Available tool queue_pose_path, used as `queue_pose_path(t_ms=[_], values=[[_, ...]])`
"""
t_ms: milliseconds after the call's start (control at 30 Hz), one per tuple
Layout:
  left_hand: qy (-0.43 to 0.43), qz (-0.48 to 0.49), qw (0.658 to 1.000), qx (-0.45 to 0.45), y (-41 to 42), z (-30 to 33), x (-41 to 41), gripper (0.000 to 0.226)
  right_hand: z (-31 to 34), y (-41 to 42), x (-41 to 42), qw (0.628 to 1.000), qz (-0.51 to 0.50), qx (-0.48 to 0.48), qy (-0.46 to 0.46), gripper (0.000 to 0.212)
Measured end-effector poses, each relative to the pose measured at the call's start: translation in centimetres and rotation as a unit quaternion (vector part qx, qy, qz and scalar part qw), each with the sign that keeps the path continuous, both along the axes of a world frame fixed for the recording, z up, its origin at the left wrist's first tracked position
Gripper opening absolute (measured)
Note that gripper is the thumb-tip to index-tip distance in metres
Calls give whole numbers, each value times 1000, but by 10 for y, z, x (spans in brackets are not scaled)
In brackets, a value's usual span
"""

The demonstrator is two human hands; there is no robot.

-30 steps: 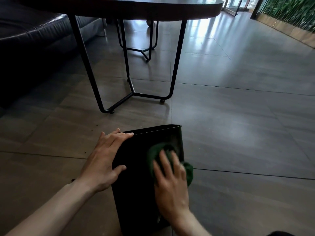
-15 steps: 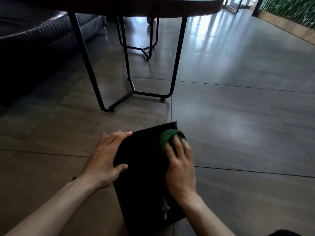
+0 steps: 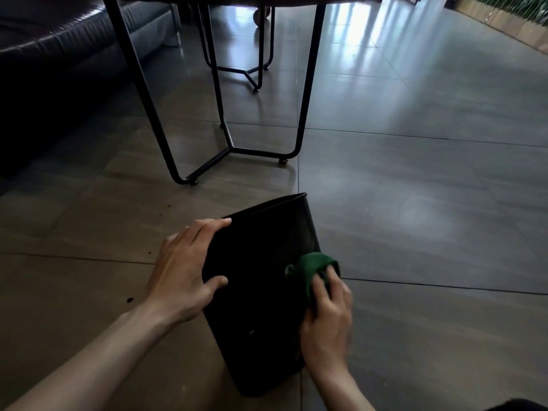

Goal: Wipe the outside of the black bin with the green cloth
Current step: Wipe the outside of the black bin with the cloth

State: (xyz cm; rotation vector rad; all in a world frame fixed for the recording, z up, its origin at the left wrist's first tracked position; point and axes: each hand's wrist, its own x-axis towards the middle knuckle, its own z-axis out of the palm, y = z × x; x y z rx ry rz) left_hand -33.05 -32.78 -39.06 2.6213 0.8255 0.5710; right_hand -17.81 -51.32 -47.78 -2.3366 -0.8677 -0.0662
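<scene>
The black bin (image 3: 261,295) lies on its side on the tiled floor, its open rim pointing away from me. My left hand (image 3: 186,274) rests on the bin's left edge, fingers straight along the side and thumb on the top face. My right hand (image 3: 327,318) presses the bunched green cloth (image 3: 312,266) against the bin's right edge, fingers curled over the cloth. Part of the cloth is hidden under those fingers.
A dark table on black metal legs (image 3: 234,149) stands just beyond the bin. A dark leather sofa (image 3: 59,54) fills the far left. A second metal leg frame (image 3: 252,72) stands farther back. Tiled floor (image 3: 415,188) stretches to the right.
My right hand has slid the green cloth back from the bin's rim toward me along the right edge. The bin has turned slightly. My left hand has kept its hold.
</scene>
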Motion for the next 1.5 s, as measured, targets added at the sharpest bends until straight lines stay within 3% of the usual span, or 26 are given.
queue_pose_path(t_ms=[100,167,233,333,400,500,533,600,700,767,867,967,1033,1100,1200,1267,1367,1400,1433,1500], values=[[5,1,1000,5,-3,-1,1,101,2,3,-14,994,-78,0,72,55],[7,1,1000,6,-3,-1,2,101,-11,-5,-36,1000,-8,-3,22,55],[9,5,1000,8,-2,-1,2,102,-23,-17,-67,987,139,0,-80,28],[13,2,1000,11,1,-1,2,102,-34,-20,-80,932,321,-12,-167,30],[15,-12,1000,10,2,0,2,103,-34,-20,-73,891,390,-46,-228,33],[11,-41,999,19,-5,0,5,104,-34,-32,-39,792,480,-133,-354,35],[8,-45,999,24,-6,-1,6,104,-32,-36,-25,781,488,-134,-366,35],[3,-40,999,24,-6,-3,6,104,-25,-41,2,819,458,-90,-335,32],[-6,-27,1000,14,-6,-3,4,103,-6,-31,30,935,284,-12,-211,35],[-4,-26,1000,12,-7,-2,3,103,12,-11,38,971,182,29,-152,46],[-3,-26,1000,15,-11,0,4,103,37,17,42,981,138,71,-119,55],[5,-25,999,19,-13,-2,4,104,32,18,31,971,158,58,-171,45],[6,-24,999,22,-12,-3,4,105,5,-5,8,932,261,35,-249,35],[3,-26,999,22,-10,-3,5,105,-24,-32,-12,870,386,-12,-306,29],[1,-37,999,27,-10,-4,7,106,-32,-44,-13,803,469,-82,-359,30],[1,-34,999,25,-11,-5,6,106,-12,-30,-2,826,444,-53,-343,31],[2,-34,999,23,-12,-5,6,107,30,7,19,948,241,47,-202,36],[4,-35,999,23,-12,-4,6,106,43,18,22,971,169,65,-153,41],[5,-35,999,24,-13,-3,5,106,51,25,21,981,129,70,-130,44],[2,-34,999,25,-13,-2,5,105,41,25,12,971,159,59,-167,42]])
